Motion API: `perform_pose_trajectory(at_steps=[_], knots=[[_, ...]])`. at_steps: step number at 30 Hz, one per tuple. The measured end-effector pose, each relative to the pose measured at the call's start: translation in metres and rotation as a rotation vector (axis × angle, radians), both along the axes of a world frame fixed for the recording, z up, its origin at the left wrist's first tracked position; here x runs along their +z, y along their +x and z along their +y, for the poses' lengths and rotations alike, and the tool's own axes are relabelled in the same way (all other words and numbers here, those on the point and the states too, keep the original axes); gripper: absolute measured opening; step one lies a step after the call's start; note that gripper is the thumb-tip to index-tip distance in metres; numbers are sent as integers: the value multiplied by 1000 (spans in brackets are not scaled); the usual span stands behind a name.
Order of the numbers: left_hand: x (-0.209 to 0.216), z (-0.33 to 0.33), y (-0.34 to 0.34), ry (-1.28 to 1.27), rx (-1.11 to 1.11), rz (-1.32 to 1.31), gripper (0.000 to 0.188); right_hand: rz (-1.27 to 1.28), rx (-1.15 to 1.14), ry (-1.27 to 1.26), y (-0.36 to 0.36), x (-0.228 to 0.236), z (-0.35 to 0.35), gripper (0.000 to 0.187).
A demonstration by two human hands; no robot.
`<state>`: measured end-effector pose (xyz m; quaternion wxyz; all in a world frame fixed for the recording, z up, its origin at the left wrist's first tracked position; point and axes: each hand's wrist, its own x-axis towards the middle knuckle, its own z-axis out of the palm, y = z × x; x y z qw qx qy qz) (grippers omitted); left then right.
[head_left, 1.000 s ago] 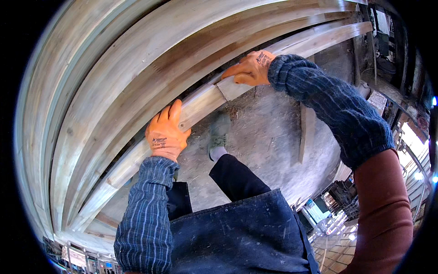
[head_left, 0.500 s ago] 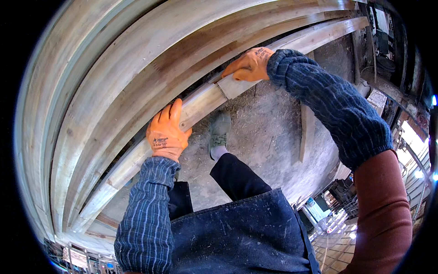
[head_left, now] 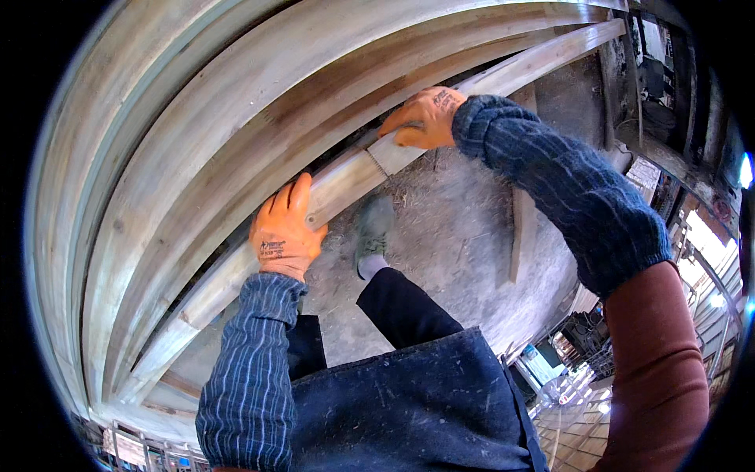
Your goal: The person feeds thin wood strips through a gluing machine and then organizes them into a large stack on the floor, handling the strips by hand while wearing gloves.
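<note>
Board (head_left: pixel 346 182) gripped by left hand (head_left: pixel 287 228), right hand (head_left: pixel 425 118); toothed joint (head_left: pixel 377 163) between.

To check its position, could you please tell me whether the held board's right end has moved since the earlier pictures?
Yes, the held board's right end has shifted upward in the picture, closer to the ends of the stacked boards.

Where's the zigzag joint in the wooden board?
In the head view, the zigzag joint is above picture centre, between the left hand and the right hand, nearer the right one, with a green shoe below.
</note>
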<state>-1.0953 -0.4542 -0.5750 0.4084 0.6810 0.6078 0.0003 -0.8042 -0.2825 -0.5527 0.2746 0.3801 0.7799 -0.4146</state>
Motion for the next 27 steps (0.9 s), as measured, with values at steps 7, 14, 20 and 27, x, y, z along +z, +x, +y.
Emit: perform_pose_trajectory(at_steps=[7, 14, 20, 27], knots=[[-2, -1, 1, 44, -7, 13, 91, 117, -143, 380, 16, 0, -39, 31], [1, -6, -5, 177, 78, -122, 85, 271, -681, 988, -13, -8, -71, 51], [12, -103, -108, 495, 602, 131, 79, 380, -2344, 151, 69, -71, -125, 95], [-20, -211, -281, 19, 2231, -995, 73, 631, -2392, -155, 4, -81, -93, 90]])
